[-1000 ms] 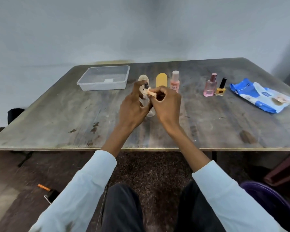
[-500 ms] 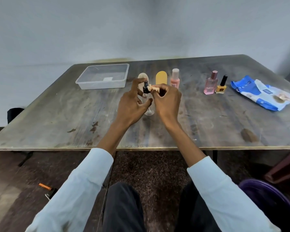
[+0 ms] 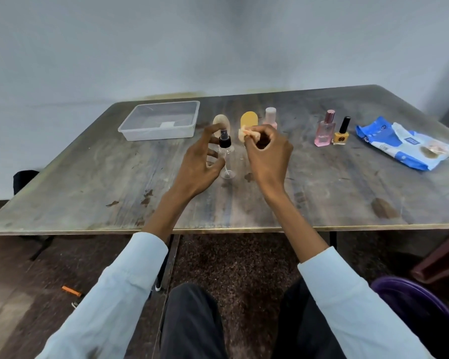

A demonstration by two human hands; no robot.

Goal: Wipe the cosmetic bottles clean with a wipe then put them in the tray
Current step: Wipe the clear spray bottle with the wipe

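A small clear spray bottle with a black pump top stands on the table. My left hand curls round it from the left, index finger raised beside the cap. Just right of the bottle, my right hand pinches a crumpled, orange-stained wipe. Behind my hands stand a beige oval bottle, a yellow oval bottle and a pink bottle. A pink perfume bottle and a yellow nail polish stand further right. The clear plastic tray sits at the back left with no bottles in it.
A blue and white wipes pack lies at the table's right side. A purple bin stands on the floor by my right leg. An orange object lies on the floor at the left.
My right hand has drawn the wipe off the spray bottle's top and moved slightly right. The bottle now stands fully on the table and its black cap is uncovered.
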